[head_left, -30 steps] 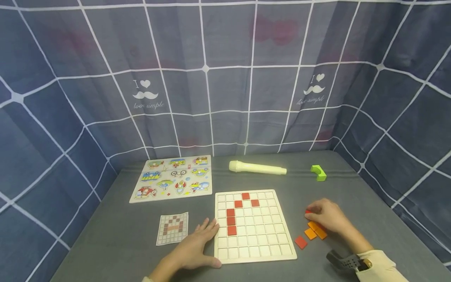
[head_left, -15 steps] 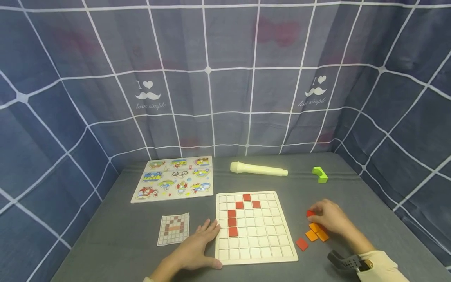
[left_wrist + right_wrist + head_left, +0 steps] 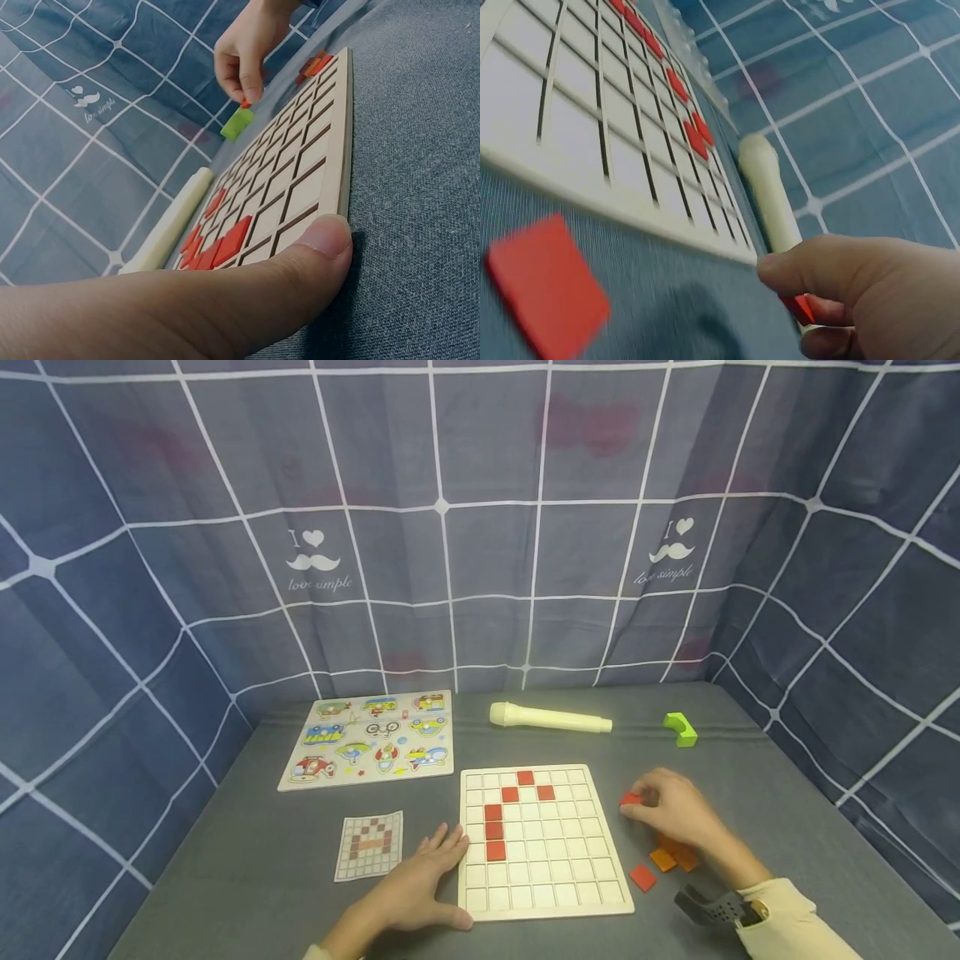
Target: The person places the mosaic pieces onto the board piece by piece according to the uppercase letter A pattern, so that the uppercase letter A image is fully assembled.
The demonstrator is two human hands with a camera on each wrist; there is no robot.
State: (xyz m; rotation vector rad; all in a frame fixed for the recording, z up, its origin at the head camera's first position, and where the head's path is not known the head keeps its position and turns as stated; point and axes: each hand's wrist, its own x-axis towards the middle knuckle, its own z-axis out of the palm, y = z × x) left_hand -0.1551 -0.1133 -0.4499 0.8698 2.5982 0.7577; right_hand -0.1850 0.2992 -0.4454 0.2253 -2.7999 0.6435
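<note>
My right hand [image 3: 678, 810] pinches a red square tile [image 3: 630, 799] between thumb and fingers, lifted to the right of a wooden grid board [image 3: 555, 872]. In the right wrist view the held tile mostly hides behind the thumb. My left hand [image 3: 412, 889] rests at the board's left edge, its fingers spread and its thumb [image 3: 326, 236] touching the near corner. Several red tiles [image 3: 493, 831] sit in the board's upper left and top cells. Below my right hand lie orange tiles [image 3: 663, 860], partly covered, and one loose red tile [image 3: 642, 878].
Left of the board lies a small pattern card [image 3: 369, 847] with a printed grid. Behind it is a picture puzzle board [image 3: 367, 739] with vehicles. A pale toy microphone [image 3: 551, 718] and a green curved block [image 3: 681, 729] lie farther back. Checked cloth [image 3: 480, 552] hangs around the table.
My right hand has picked up the red tile from beside the orange tiles and moved it left, closer to the board. The left hand stays in place.
</note>
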